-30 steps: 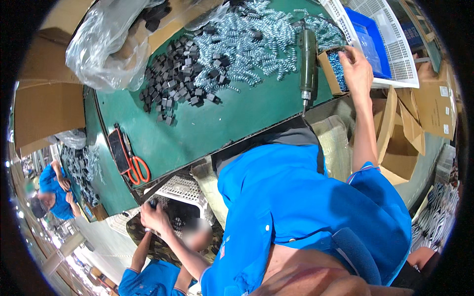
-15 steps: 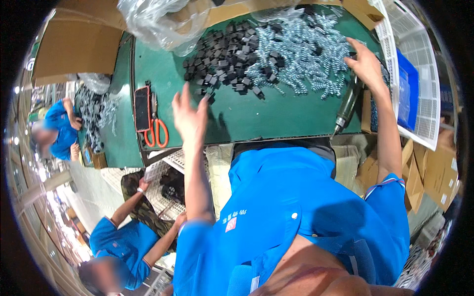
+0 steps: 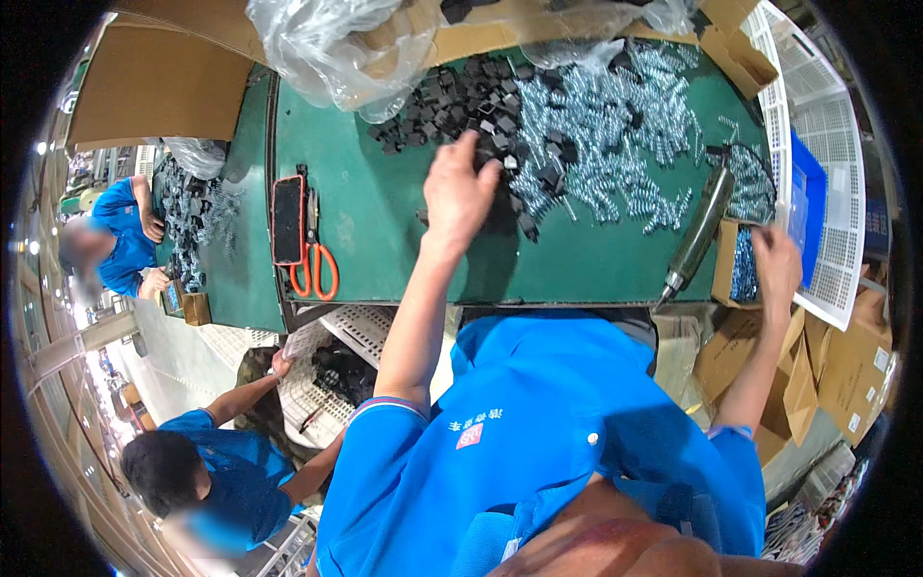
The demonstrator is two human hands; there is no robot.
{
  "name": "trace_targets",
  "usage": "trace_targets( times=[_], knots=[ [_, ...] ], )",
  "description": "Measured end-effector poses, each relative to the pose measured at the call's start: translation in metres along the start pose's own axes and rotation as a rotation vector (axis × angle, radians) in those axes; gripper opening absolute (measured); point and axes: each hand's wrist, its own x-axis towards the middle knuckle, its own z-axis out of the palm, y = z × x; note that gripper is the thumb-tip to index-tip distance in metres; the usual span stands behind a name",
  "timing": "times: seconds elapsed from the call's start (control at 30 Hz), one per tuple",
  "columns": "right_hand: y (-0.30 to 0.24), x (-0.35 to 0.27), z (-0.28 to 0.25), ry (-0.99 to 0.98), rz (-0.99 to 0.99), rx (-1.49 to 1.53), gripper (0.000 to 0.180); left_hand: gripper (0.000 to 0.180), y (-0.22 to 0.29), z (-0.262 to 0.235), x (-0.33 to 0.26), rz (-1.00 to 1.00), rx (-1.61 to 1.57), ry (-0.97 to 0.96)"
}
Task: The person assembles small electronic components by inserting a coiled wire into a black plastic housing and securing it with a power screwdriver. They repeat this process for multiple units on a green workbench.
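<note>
My left hand [image 3: 460,192] reaches over the near edge of a pile of small black blocks [image 3: 437,111], with thumb and forefinger apart. No part shows between those fingers. At the right, my right hand [image 3: 777,264] is beside a small cardboard box [image 3: 721,264] full of small bluish metal pieces [image 3: 743,264], its fingertips near the rim and slightly apart. A heap of silvery spiral metal pieces [image 3: 606,135] adjoins the black blocks. Left of the small box lies a dark green pen-shaped power screwdriver [image 3: 697,231], its tip toward me.
A phone [image 3: 287,219] and orange-handled scissors [image 3: 315,255] lie left on the green table [image 3: 385,250]. Clear plastic bags [image 3: 336,58] hang over the far edge. A white crate [image 3: 827,202] with a blue bin [image 3: 808,207] stands right. Two co-workers [image 3: 231,471] [image 3: 120,231] are at left.
My left hand has moved right to the black blocks. My right hand has left the spiral pieces and come nearer, down to the small box. The view has shifted slightly.
</note>
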Motion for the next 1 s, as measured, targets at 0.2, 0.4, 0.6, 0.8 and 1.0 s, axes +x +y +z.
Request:
trace_targets(
  times=[0.2, 0.4, 0.6, 0.8, 1.0],
  knots=[
    [0.009, -0.030, 0.025, 0.047, -0.034, -0.013, 0.025, 0.034, 0.057, -0.028, 0.092, 0.189, 0.266, -0.066],
    [0.013, -0.027, 0.025, -0.025, 0.100, 0.265, 0.020, 0.055, -0.010, 0.033, 0.265, 0.014, 0.285, 0.097],
    [0.033, -0.030, 0.049, 0.179, 0.015, 0.342, 0.025, 0.049, -0.008, 0.040, 0.270, -0.112, 0.226, 0.037],
    [0.028, -0.029, 0.058, 0.228, 0.255, 0.665, 0.022, 0.037, 0.012, -0.014, 0.198, -0.057, -0.652, 0.093],
    [0.031, -0.046, 0.060, 0.391, 0.174, 0.948, 0.011, 0.041, 0.043, -0.043, 0.037, 0.193, -0.711, -0.584]
  ],
)
